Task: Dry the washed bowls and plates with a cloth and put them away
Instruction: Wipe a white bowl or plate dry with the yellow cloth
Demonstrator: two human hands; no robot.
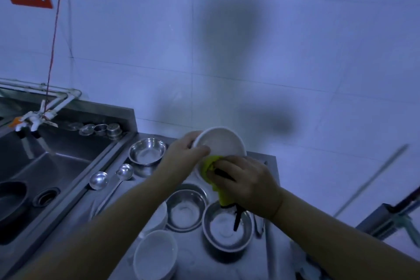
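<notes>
My left hand (pixel 181 151) grips the rim of a white bowl (pixel 221 142), held tilted above the steel counter. My right hand (pixel 245 183) holds a yellow-green cloth (pixel 210 166) bunched against the bowl's lower edge; a tail of the cloth with a dark strap hangs below the hand. Below on the counter stand steel bowls (pixel 186 208) (pixel 227 226), another steel bowl (pixel 147 151) farther back, and white bowls (pixel 155 254) near the front.
Two metal ladles (pixel 98 180) lie left of the bowls. A steel sink (pixel 45 166) with a drain and a dark pan is at the left, taps above it. Small strainers (pixel 100 129) sit on the sink ledge. White tiled wall (pixel 250 52) behind.
</notes>
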